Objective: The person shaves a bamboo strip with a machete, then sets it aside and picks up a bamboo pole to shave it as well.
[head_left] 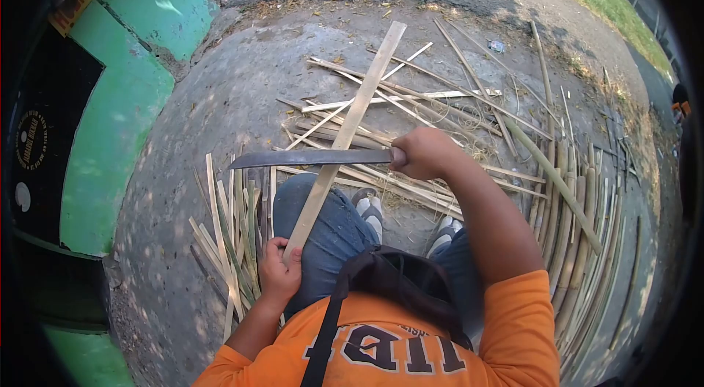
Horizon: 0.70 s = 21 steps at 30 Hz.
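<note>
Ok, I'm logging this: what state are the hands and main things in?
Right hand, closed on the machete
Machete, blade bare, crosswise over the strip
Left hand, gripping the long strip
Long strip, held aslant
Loose strips, scattered, overlapping
Poles, piled at right
Black bag, worn; open or shut unclear

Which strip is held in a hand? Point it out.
The broad strip the knife crosses: the left hand grips its near end; no other strip is held.

Long pale bamboo strip (pixel 355 117), slanted, dark long-bladed machete (pixel 306 157) crosswise over it
</note>
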Available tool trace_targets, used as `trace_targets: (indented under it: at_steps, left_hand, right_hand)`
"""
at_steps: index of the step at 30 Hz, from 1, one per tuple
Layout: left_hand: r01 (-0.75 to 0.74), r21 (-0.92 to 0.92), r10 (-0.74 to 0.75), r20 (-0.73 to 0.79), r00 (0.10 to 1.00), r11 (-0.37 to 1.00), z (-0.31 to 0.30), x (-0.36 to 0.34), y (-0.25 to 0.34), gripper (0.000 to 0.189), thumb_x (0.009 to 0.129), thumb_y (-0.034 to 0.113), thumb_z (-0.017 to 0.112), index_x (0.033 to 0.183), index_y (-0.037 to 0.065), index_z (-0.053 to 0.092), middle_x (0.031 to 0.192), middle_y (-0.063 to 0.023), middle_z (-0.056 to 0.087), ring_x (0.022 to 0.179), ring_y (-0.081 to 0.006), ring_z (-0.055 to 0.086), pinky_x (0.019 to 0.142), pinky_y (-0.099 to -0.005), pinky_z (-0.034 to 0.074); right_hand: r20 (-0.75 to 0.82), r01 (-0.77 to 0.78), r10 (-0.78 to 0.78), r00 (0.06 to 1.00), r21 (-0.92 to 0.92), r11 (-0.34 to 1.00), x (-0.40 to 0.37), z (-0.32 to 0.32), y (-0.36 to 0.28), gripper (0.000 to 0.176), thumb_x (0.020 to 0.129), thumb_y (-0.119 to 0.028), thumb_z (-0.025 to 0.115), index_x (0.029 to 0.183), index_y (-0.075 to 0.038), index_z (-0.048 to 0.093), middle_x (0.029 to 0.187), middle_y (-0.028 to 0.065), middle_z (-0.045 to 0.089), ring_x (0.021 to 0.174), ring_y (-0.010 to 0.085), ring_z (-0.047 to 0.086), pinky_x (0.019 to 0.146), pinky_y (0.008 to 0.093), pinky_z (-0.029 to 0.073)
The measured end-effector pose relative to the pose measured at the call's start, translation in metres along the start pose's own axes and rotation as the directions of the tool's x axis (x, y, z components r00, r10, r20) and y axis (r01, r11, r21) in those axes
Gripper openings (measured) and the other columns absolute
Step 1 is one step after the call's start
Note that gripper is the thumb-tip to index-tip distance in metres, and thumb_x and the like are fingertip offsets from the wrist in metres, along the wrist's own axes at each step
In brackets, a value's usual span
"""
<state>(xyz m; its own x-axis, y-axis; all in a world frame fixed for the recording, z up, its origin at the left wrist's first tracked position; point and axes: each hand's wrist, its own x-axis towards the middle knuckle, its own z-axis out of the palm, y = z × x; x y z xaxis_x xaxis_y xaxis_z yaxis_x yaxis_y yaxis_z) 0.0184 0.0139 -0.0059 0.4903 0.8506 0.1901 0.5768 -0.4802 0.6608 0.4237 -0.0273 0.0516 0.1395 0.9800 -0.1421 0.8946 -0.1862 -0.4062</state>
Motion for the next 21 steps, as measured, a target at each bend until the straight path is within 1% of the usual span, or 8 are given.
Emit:
trace_targets:
  at_steps: [2, 5, 8, 11, 14, 16, 19, 21]
  left_hand:
    - [-0.002, 0.032, 0.002, -0.001, 1.000, 0.999, -0.001, 0.000, 0.001, 0.038, 0.101, 0.035, 0.069, 0.113, 0.001, 0.055, 0.083, -0.0171, 0.072, 0.071, -0.0321, 0.071, 0.065, -0.0384, 0.053]
    - [-0.009, 0.041, 0.009, 0.011, 1.000, 0.999, -0.001, -0.001, -0.004, 0.040, 0.101, 0.035, 0.069, 0.117, 0.001, 0.054, 0.085, -0.0182, 0.073, 0.072, -0.0328, 0.071, 0.066, -0.0390, 0.053]
    - [0.013, -0.037, -0.013, 0.003, 1.000, 0.999, 0.003, -0.003, -0.012, 0.043, 0.102, 0.034, 0.068, 0.123, 0.001, 0.052, 0.087, -0.0192, 0.074, 0.075, -0.0345, 0.072, 0.068, -0.0395, 0.054]
    - [0.005, -0.015, -0.005, 0.015, 1.000, 1.000, 0.002, -0.002, -0.010, 0.045, 0.102, 0.034, 0.067, 0.126, 0.001, 0.050, 0.089, -0.0199, 0.075, 0.079, -0.0356, 0.073, 0.070, -0.0394, 0.054]
    - [0.021, -0.029, -0.020, 0.027, 0.999, 0.999, 0.001, -0.002, -0.007, 0.045, 0.102, 0.034, 0.067, 0.126, 0.000, 0.050, 0.090, -0.0198, 0.075, 0.083, -0.0358, 0.074, 0.073, -0.0391, 0.054]
    - [0.016, -0.028, -0.015, 0.016, 1.000, 0.999, 0.003, -0.002, -0.013, 0.045, 0.103, 0.034, 0.067, 0.127, 0.000, 0.050, 0.090, -0.0199, 0.075, 0.083, -0.0349, 0.074, 0.074, -0.0388, 0.054]
    - [0.035, -0.061, -0.034, 0.023, 0.999, 0.998, 0.003, -0.003, -0.011, 0.045, 0.103, 0.034, 0.066, 0.127, 0.000, 0.050, 0.090, -0.0196, 0.075, 0.082, -0.0334, 0.074, 0.075, -0.0381, 0.054]
    - [0.039, -0.064, -0.037, 0.029, 0.999, 0.997, 0.002, -0.003, -0.007, 0.045, 0.103, 0.035, 0.066, 0.127, 0.000, 0.050, 0.089, -0.0193, 0.075, 0.081, -0.0323, 0.074, 0.074, -0.0377, 0.054]
  right_hand:
    - [0.008, 0.000, 0.000, 1.000, 0.007, 1.000, 0.001, 0.001, 0.001, 0.021, 0.079, -0.029, 0.073, 0.094, -0.015, 0.077, 0.091, 0.0154, 0.075, 0.089, 0.0374, 0.071, 0.080, 0.0480, 0.057]
    - [0.016, -0.002, 0.001, 1.000, 0.024, 1.000, 0.003, 0.003, 0.002, 0.022, 0.078, -0.029, 0.072, 0.095, -0.015, 0.077, 0.091, 0.0151, 0.075, 0.089, 0.0375, 0.071, 0.080, 0.0480, 0.057]
    - [0.011, 0.000, 0.000, 1.000, 0.026, 1.000, 0.003, 0.004, 0.003, 0.022, 0.078, -0.028, 0.072, 0.095, -0.015, 0.076, 0.092, 0.0152, 0.075, 0.090, 0.0376, 0.071, 0.080, 0.0480, 0.057]
    - [0.016, 0.000, -0.001, 1.000, 0.024, 1.000, 0.001, 0.001, 0.000, 0.023, 0.078, -0.028, 0.072, 0.096, -0.015, 0.076, 0.093, 0.0155, 0.075, 0.090, 0.0378, 0.071, 0.080, 0.0480, 0.056]
    - [0.007, -0.001, 0.001, 1.000, 0.022, 1.000, -0.001, 0.001, -0.002, 0.022, 0.078, -0.028, 0.072, 0.096, -0.015, 0.076, 0.093, 0.0157, 0.075, 0.090, 0.0381, 0.071, 0.081, 0.0481, 0.057]
    - [-0.003, -0.006, 0.006, 1.000, 0.023, 1.000, -0.002, 0.000, -0.006, 0.022, 0.078, -0.028, 0.071, 0.096, -0.016, 0.076, 0.092, 0.0157, 0.075, 0.089, 0.0384, 0.071, 0.081, 0.0482, 0.057]
    - [-0.008, 0.040, -0.040, 0.999, 0.041, 0.998, 0.001, 0.002, -0.004, 0.021, 0.079, -0.028, 0.071, 0.095, -0.015, 0.076, 0.091, 0.0154, 0.074, 0.089, 0.0384, 0.071, 0.081, 0.0483, 0.057]
    - [-0.006, 0.045, -0.045, 0.999, -0.004, 0.999, 0.000, -0.005, -0.005, 0.021, 0.079, -0.028, 0.071, 0.094, -0.015, 0.075, 0.091, 0.0153, 0.074, 0.089, 0.0382, 0.071, 0.080, 0.0484, 0.057]
